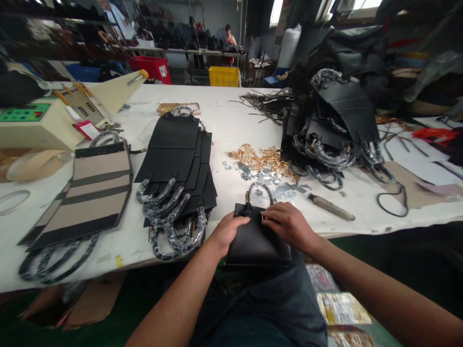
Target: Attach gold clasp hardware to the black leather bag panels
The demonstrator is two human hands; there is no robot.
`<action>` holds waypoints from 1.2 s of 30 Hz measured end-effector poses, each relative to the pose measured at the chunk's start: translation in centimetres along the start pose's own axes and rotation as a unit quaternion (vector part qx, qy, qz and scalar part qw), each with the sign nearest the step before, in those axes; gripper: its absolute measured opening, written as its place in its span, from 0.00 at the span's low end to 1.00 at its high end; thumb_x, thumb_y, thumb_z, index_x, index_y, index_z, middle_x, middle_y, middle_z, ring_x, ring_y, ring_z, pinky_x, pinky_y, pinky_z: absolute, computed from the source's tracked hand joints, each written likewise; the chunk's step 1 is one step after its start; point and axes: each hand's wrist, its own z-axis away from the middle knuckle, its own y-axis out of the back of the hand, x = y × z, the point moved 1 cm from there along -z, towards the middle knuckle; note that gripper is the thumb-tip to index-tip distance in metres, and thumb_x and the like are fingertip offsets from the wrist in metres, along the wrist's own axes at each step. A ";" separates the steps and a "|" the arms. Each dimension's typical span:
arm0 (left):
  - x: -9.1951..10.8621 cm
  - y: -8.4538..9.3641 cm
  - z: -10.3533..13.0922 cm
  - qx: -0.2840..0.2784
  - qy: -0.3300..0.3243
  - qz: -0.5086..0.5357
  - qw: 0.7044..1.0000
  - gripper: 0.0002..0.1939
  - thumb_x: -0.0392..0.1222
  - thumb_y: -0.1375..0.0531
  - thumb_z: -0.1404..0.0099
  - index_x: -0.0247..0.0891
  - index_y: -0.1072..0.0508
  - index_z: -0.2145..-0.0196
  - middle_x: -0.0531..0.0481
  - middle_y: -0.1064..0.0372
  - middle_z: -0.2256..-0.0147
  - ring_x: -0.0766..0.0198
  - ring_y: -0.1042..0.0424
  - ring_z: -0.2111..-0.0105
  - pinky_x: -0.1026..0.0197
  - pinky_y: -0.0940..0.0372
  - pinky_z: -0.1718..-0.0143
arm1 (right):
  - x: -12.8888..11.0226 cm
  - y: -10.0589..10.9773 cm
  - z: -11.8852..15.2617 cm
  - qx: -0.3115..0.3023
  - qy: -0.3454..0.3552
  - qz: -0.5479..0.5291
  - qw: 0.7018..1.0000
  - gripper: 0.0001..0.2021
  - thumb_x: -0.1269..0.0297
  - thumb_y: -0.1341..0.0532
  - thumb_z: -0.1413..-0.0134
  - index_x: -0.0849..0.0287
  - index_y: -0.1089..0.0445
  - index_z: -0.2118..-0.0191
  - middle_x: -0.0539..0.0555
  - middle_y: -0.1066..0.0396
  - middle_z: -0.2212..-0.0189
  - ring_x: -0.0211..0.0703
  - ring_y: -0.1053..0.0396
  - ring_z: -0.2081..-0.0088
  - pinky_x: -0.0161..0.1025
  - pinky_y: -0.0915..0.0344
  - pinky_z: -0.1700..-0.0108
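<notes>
A black leather handbag piece [257, 245] rests on my lap against the table edge, its wrapped handle [261, 191] pointing away from me. My left hand [228, 232] grips its left side, thumb lying on top near the handle's base. The fingers of my right hand [291, 224] are pinched around a small gold metal fitting [264, 218] at the upper part of the leather. Past the handle, a heap of gold fittings [258, 156] lies beside scattered flat silver plates [275, 177].
Stacked black bag pieces [181, 164] lie left of centre, with lined ones [99, 190] farther left. A larger bag pile [325, 130] stands at the right. A taped blade-like tool [331, 207] lies near the right edge. A beige machine [43, 120] occupies the far left.
</notes>
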 end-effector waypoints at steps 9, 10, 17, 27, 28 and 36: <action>0.0 -0.1 0.0 0.006 -0.016 -0.017 1.000 0.19 0.41 0.31 0.49 0.35 0.21 0.58 0.46 0.19 0.69 0.56 0.24 0.69 0.55 0.31 0.62 | -0.9 -0.1 -0.9 -0.014 -0.001 0.058 0.998 0.05 0.63 0.37 0.32 0.55 0.25 0.55 0.56 0.23 0.57 0.51 0.29 0.57 0.49 0.39 0.55; 0.0 -0.1 0.0 0.006 -0.017 -0.019 1.000 0.19 0.41 0.31 0.49 0.35 0.21 0.58 0.46 0.20 0.69 0.56 0.24 0.70 0.56 0.31 0.62 | -0.9 -0.1 -1.0 -0.017 0.009 0.067 0.998 0.05 0.63 0.37 0.32 0.55 0.25 0.55 0.56 0.23 0.57 0.52 0.29 0.57 0.49 0.39 0.55; -0.2 -0.1 0.2 0.008 -0.012 -0.026 1.000 0.19 0.42 0.31 0.49 0.35 0.22 0.58 0.48 0.21 0.69 0.59 0.25 0.72 0.57 0.33 0.65 | -1.0 -1.1 -1.1 0.027 0.005 0.078 0.997 0.02 0.68 0.36 0.38 0.56 0.25 0.61 0.54 0.24 0.62 0.50 0.30 0.60 0.48 0.39 0.56; -0.2 -0.4 0.4 0.016 -0.017 -0.029 0.999 0.19 0.41 0.32 0.49 0.35 0.23 0.58 0.49 0.22 0.72 0.59 0.25 0.74 0.58 0.32 0.67 | -0.7 -1.1 -1.3 0.016 0.041 0.047 0.998 0.02 0.69 0.35 0.40 0.56 0.26 0.61 0.54 0.24 0.62 0.49 0.31 0.60 0.46 0.40 0.55; -0.2 -0.3 0.4 0.015 -0.019 -0.031 0.999 0.19 0.41 0.32 0.49 0.35 0.23 0.58 0.49 0.22 0.72 0.59 0.25 0.73 0.58 0.32 0.67 | -0.7 -1.2 -1.3 0.021 0.038 0.052 0.998 0.02 0.69 0.34 0.41 0.56 0.26 0.62 0.53 0.24 0.63 0.49 0.31 0.60 0.46 0.40 0.55; -0.3 -0.4 0.4 0.012 -0.026 -0.046 0.999 0.21 0.41 0.32 0.48 0.36 0.24 0.56 0.49 0.21 0.71 0.58 0.24 0.73 0.58 0.31 0.68 | -1.5 -2.0 -1.1 0.057 -0.025 0.090 0.994 0.03 0.69 0.32 0.44 0.55 0.26 0.65 0.52 0.25 0.65 0.48 0.31 0.62 0.46 0.42 0.57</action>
